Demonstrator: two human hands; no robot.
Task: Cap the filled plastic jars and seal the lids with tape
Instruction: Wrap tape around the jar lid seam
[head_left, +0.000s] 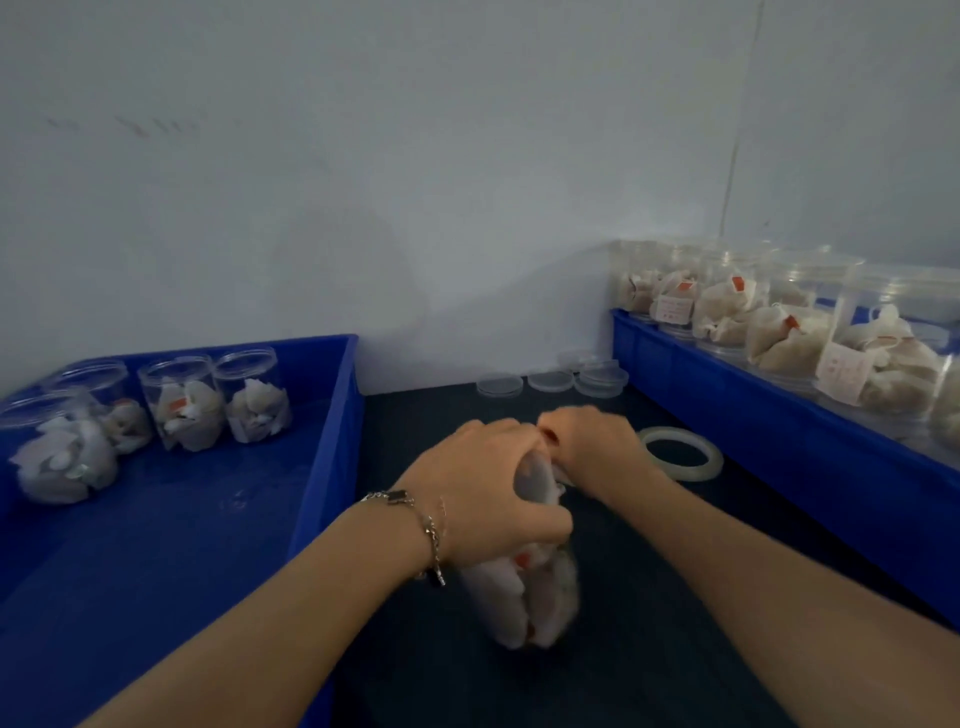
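Blue trays (332, 415), clear jars (179, 400) holding white sachets with orange tags, dark tabletop (649, 597).

Bare forearms, no sleeves; silver chain bracelet (415, 512) on L wrist.

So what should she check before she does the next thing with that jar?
1. Jar held firm: ok, the left hand grips its top.
2. Lid on straight: cannot tell, both hands cover it.
3. Right hand at the rim: ok, its fingers are curled there.
4. Tape roll close by: ok, it lies on the table just right of the hands.
5. Tape end stuck on the lid: cannot tell, too blurred.
6. Spare lids ready: ok, some lie by the wall.
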